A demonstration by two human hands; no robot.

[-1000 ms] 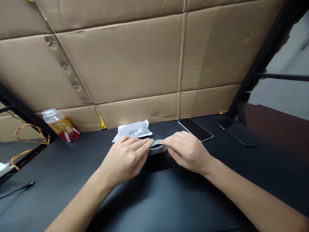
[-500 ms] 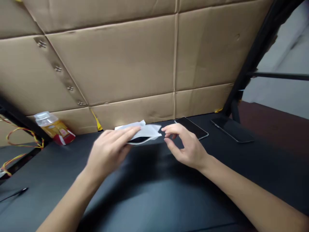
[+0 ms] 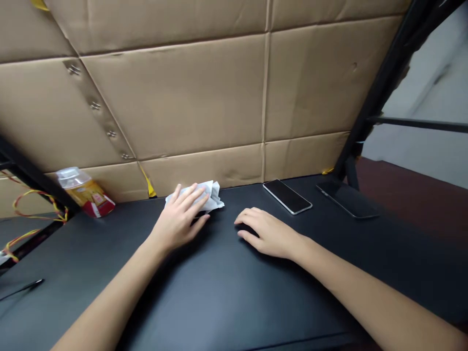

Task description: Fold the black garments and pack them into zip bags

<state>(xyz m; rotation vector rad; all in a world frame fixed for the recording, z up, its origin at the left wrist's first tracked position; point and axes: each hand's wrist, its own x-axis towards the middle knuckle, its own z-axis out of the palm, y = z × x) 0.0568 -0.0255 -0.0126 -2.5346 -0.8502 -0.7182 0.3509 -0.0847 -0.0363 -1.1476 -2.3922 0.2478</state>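
While left hand [image 3: 179,222] presses wrappers [image 3: 212,197] near cardboard, right hand [image 3: 268,234] rests released.

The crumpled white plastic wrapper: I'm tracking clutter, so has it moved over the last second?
Yes. The crumpled white plastic wrapper, under the left hand, now lies farther from the silver-edged black phone.

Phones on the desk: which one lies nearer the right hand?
The silver-edged phone, just beyond the right hand; the darker phone lies farther right, by the black frame post.
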